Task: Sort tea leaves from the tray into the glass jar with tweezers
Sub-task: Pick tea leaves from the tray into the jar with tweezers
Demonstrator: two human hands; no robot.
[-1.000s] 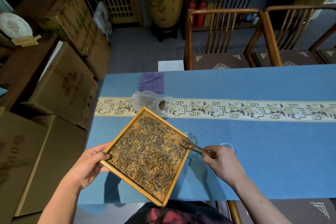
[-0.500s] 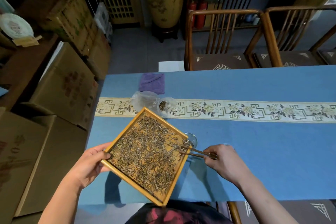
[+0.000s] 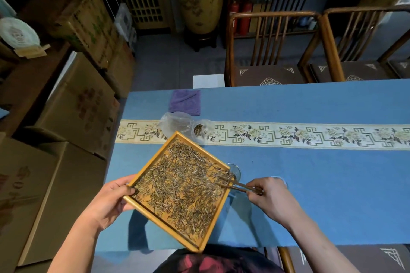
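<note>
The tray (image 3: 218,213) hangs tilted over the table's (image 3: 310,195) near edge, with open blue cloth stretching away to the right. The left hand (image 3: 111,201) grips the tray's left corner, thumb over the rim. The right hand (image 3: 269,195) pinches the tweezers (image 3: 235,184), tips in the tea leaves (image 3: 177,186) at the right corner beside the glass jar (image 3: 235,170). The tips have slid further in since half a second ago.
</note>
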